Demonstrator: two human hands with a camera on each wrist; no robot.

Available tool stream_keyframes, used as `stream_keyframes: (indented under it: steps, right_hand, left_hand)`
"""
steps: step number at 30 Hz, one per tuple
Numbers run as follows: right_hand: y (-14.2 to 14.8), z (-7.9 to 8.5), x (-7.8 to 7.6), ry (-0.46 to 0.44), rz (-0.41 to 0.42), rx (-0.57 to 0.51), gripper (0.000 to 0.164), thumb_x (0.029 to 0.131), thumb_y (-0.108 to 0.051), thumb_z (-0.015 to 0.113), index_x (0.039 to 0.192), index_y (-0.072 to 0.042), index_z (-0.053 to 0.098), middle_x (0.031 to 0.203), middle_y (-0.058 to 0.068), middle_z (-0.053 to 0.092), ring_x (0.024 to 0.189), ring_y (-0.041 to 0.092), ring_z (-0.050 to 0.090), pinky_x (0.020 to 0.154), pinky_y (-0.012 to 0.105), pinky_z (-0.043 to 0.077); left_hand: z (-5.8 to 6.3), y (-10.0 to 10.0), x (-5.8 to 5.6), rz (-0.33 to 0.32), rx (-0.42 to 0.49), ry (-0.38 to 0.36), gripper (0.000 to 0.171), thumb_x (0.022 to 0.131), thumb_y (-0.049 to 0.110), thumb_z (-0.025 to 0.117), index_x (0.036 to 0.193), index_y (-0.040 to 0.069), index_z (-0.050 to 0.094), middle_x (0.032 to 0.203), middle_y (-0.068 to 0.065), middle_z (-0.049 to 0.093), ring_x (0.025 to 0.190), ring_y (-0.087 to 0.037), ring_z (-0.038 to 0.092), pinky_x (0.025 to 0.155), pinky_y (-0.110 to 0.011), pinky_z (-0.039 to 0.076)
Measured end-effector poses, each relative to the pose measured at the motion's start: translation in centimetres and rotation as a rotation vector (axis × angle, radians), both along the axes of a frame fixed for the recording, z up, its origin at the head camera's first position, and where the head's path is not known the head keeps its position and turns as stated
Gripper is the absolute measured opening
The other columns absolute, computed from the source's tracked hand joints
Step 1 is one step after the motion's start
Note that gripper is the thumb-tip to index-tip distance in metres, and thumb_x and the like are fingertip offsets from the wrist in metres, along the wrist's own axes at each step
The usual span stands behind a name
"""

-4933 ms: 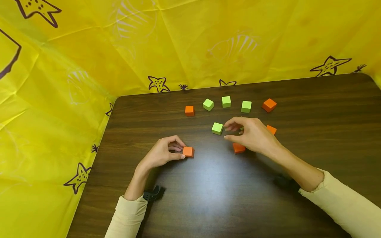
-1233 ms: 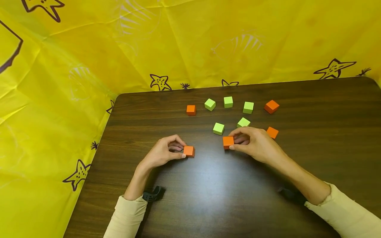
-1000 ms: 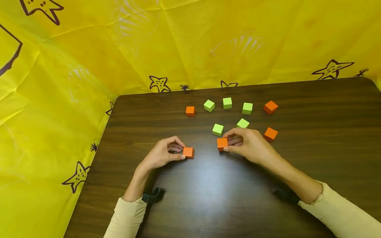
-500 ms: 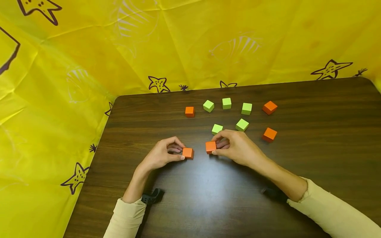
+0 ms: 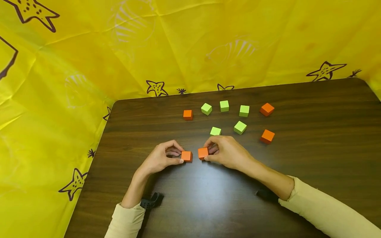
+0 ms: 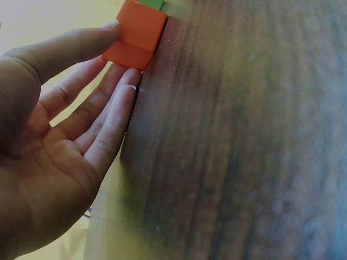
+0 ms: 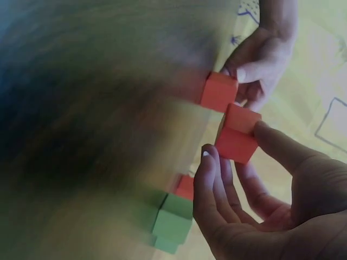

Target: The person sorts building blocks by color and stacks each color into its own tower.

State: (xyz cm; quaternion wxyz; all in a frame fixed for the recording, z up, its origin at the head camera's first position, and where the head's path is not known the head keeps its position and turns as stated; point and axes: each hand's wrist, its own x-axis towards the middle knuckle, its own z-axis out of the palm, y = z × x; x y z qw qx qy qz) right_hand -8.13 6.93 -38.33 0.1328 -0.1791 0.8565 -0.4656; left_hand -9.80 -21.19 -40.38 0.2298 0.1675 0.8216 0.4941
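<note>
My left hand pinches an orange cube between thumb and fingers on the dark wooden table. In the left wrist view the thumb lies against one side of this orange cube. My right hand pinches a second orange cube just right of the first, with a narrow gap between the two in the head view. That second orange cube appears slightly raised in the right wrist view. Behind my right hand sits a green cube, its near part hidden by the fingers.
Another green cube lies right of the partly hidden one. Along the back stand an orange cube, several green cubes and an orange cube. One more orange cube is at the right. Yellow patterned cloth hangs beyond the table.
My right hand has picked up an orange cube and carried it left, close to the one in my left hand. The left hand has stayed in place, holding its cube.
</note>
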Motion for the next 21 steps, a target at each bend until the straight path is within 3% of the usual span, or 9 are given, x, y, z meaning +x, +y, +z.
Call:
stream_keyframes:
  steps: [21]
  right_hand:
    - [-2.6, -0.7, -0.2, 0.049, 0.035, 0.127, 0.026, 0.074, -0.018, 0.089, 0.088, -0.016, 0.067, 0.085, -0.007, 0.069, 0.081, 0.010, 0.067, 0.075, 0.029, 0.055]
  left_hand:
    - [-0.1, -0.1, -0.1, 0.001, 0.031, -0.030, 0.029, 0.081, 0.000, 0.080, 0.105, 0.007, 0.065, 0.111, -0.011, 0.065, 0.102, -0.023, 0.068, 0.087, -0.031, 0.057]
